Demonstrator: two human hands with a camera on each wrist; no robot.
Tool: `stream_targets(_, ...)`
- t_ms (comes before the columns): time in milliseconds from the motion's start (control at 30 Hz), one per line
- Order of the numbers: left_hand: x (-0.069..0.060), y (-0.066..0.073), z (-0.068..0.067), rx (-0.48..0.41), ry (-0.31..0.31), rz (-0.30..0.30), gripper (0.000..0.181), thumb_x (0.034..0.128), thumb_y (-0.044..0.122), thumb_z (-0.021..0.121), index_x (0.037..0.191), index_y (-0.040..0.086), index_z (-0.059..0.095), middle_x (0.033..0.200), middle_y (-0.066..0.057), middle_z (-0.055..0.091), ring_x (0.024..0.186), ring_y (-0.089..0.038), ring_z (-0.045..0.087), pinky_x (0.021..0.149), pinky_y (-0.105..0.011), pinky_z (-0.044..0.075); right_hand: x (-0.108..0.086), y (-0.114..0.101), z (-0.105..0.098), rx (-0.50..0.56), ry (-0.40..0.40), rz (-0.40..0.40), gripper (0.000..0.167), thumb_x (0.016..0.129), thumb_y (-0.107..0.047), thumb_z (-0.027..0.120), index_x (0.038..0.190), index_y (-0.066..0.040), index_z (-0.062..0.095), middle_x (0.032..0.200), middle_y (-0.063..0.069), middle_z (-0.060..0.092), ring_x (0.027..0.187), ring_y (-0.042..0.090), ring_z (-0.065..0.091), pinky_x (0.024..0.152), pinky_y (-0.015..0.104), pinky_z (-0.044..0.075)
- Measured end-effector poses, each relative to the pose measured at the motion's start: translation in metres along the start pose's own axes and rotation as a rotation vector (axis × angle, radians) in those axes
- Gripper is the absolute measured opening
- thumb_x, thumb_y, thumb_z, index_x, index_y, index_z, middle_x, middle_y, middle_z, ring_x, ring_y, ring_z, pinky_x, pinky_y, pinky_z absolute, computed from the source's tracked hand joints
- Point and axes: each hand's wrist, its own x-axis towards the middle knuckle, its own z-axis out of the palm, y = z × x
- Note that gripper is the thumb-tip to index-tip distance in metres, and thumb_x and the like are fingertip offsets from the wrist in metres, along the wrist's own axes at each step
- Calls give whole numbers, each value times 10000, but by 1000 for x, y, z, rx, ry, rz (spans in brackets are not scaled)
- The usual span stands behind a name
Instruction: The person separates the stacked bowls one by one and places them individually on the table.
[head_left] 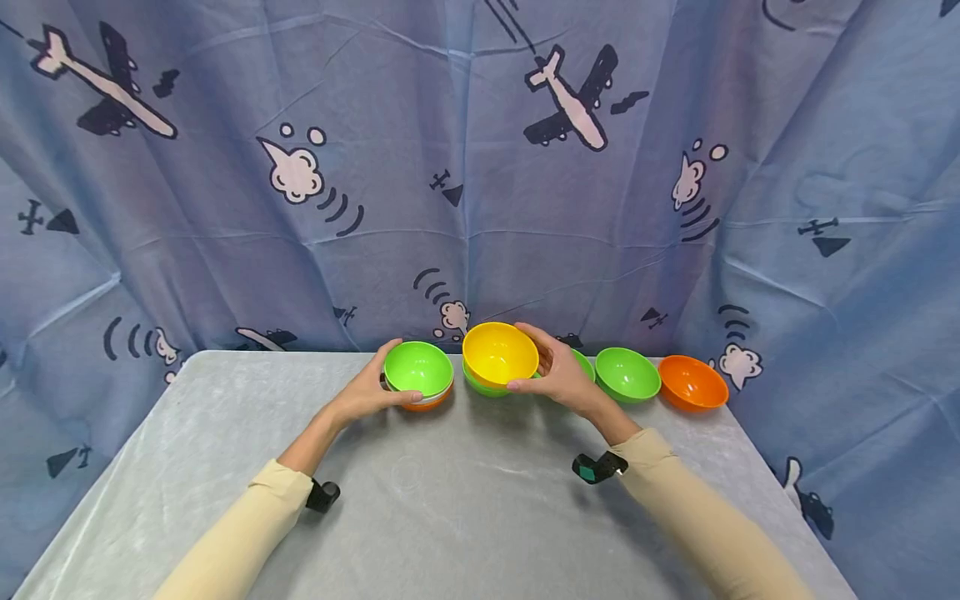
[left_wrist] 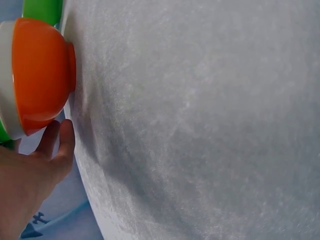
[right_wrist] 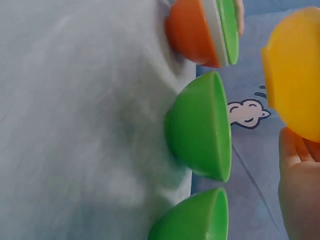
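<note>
My left hand (head_left: 371, 392) grips the green bowl (head_left: 418, 367) at its rim, thumb on the near side and fingers on the far left. That bowl sits in a white bowl (left_wrist: 7, 75), which is nested in an orange bowl (left_wrist: 42, 75) standing on the table. With my right hand (head_left: 562, 379) I hold a yellow bowl (head_left: 500, 354) by its right side, thumb in front and fingers behind. The yellow bowl hangs in the air above another green bowl (right_wrist: 197, 127), apart from it in the right wrist view.
Farther right along the back edge stand a partly hidden green bowl (head_left: 583, 365), one more green bowl (head_left: 628, 375) and an orange bowl (head_left: 693, 383). The table (head_left: 450, 517) has a pale cloth. Behind it hangs a blue curtain (head_left: 390, 167) with printed airplanes.
</note>
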Motion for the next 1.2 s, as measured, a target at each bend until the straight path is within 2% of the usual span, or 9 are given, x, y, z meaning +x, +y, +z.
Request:
stream_targets(133, 1, 2, 0, -3, 3, 1, 1085, 795, 290, 888, 1618, 143, 196, 1542, -177, 367, 1271, -346, 482, 1060, -502, 370, -12, 5, -7, 12, -23, -12, 934, 782, 4, 875, 1560, -28, 359, 1561, 136, 379, 1401, 305, 402, 1108, 390, 364)
stream_targets(233, 1, 4, -1, -8, 6, 0, 1088, 793, 288, 890, 1618, 143, 196, 1556, -174, 350, 1278, -355, 475, 1065, -509, 367, -21, 10, -10, 24, -45, -28, 936, 783, 12, 872, 1558, 2, 345, 1589, 146, 334, 1411, 318, 388, 1098, 358, 373)
stream_targets(433, 2, 3, -1, -3, -1, -13, 1091, 799, 309, 887, 1621, 154, 188, 1572, -162, 329, 1290, -357, 465, 1070, -514, 363, -40, 18, -10, 47, -96, -29, 958, 760, 1, 891, 1547, 23, 347, 1522, 164, 429, 1354, 341, 448, 1070, 303, 407)
stream_targets(533, 1, 2, -2, 4, 2, -19, 1088, 804, 313, 883, 1624, 158, 183, 1573, -160, 327, 1286, -360, 468, 1064, -520, 367, -48, 20, -8, 42, -114, -24, 985, 746, -25, 910, 1541, 58, 333, 1528, 172, 423, 1357, 343, 443, 1067, 292, 406)
stream_targets(867, 0, 2, -1, 1, 1, -20, 1090, 800, 305, 887, 1621, 155, 187, 1550, -168, 354, 1249, -348, 489, 1041, -501, 379, -65, 32, 0, 92, -136, 77, 1027, 721, -26, 928, 1543, 63, 319, 1564, 180, 365, 1385, 360, 398, 1049, 291, 424)
stream_targets(1033, 0, 1, -1, 3, -3, -22, 1088, 804, 313, 883, 1621, 151, 184, 1548, -168, 354, 1250, -349, 489, 1038, -503, 382, -69, 37, 4, 119, -157, 83, 1033, 724, -10, 921, 1541, 86, 295, 1556, 216, 363, 1387, 387, 387, 1053, 304, 420)
stream_targets(1200, 0, 2, -1, -2, -9, -23, 1084, 805, 309, 882, 1621, 163, 185, 1544, -166, 358, 1238, -351, 493, 1026, -495, 387, -71, 40, 8, 95, -173, 107, 1031, 723, -18, 923, 1545, 62, 307, 1541, 194, 395, 1380, 345, 411, 1049, 300, 424)
